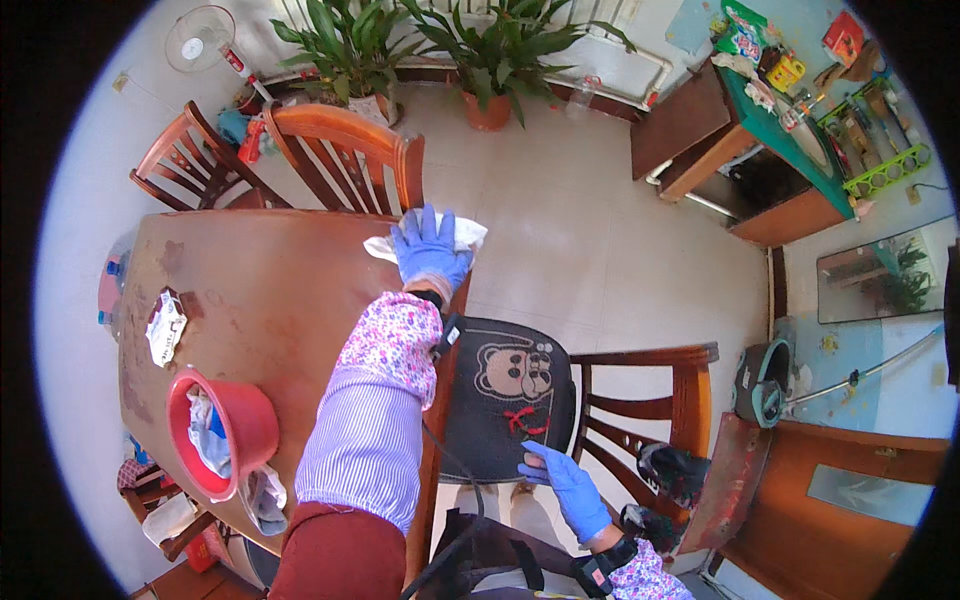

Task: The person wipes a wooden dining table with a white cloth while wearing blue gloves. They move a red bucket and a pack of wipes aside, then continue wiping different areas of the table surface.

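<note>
My left hand (429, 251), in a blue glove, lies flat with its fingers apart on a white cloth (470, 234) at the far right corner of the wooden table (300, 262). The cloth hangs a little past the table's edge. My right hand (566, 487), gloved in blue too, is held above the near side of a black chair cushion (499, 450) with a bear picture; it holds nothing, and its fingers are loosely bent. On the table's left part stand a red plastic basin (255, 427) with cloths in it and an opened tissue pack (166, 328).
Wooden chairs (337, 120) stand at the table's far side, and another chair (686, 397) holds the cushion at the right. Potted plants (487, 109) line the back wall. A green-topped sink counter (780, 127) is at the upper right. A dark cable (476, 487) runs beside my left arm.
</note>
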`<state>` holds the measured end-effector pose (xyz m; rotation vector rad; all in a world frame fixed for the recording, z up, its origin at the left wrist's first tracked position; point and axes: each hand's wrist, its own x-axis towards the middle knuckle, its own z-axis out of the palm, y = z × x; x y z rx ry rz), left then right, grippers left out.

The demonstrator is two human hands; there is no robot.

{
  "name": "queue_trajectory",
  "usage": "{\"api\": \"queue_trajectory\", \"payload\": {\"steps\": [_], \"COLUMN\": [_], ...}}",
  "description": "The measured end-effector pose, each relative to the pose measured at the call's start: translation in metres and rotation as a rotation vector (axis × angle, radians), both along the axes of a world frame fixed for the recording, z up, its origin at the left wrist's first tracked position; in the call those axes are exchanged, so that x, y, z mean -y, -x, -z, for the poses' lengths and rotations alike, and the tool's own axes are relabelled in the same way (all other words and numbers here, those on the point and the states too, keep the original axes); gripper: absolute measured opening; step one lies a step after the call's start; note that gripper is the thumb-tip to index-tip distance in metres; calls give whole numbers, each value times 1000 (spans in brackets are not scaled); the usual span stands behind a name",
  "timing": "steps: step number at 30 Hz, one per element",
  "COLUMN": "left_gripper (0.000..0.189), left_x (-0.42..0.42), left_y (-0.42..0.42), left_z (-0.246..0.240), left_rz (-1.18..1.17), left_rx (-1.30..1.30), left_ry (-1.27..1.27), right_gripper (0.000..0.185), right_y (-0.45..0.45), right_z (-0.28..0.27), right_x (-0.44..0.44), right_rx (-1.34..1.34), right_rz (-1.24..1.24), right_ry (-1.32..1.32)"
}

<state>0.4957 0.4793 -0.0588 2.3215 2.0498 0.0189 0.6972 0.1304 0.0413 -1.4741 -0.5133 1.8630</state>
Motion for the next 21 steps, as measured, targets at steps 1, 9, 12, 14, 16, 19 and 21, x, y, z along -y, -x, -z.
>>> {"api": "queue_trajectory", "payload": {"steps": [1, 9, 12, 14, 16, 19, 21], "left_gripper": [74, 64, 64, 65, 65, 64, 65], "left_x": [0, 122, 197, 251, 310, 408, 475], "left_y": [2, 30, 49, 65, 82, 108, 121], "left_z": [1, -14, -21, -25, -30, -38, -44], "left_rz": [13, 130, 94, 45, -1, -53, -111], "left_rx": [0, 30, 99, 114, 120, 17, 14], "left_ry": [1, -159, -129, -27, 34, 82, 199], "right_gripper": [45, 49, 48, 47, 48, 42, 42], "right_y": [-2, -12, -10, -9, -9, -12, -16], "right_z": [-2, -17, -19, -22, -25, -28, -26], "right_x": [4, 18, 25, 33, 42, 56, 66], "right_rx": [42, 56, 79, 88, 64, 71, 75], "right_rz": [-20, -88, -157, -200, -241, -312, -375], "right_ry": [-18, -102, -156, -173, -186, -136, -190]}}
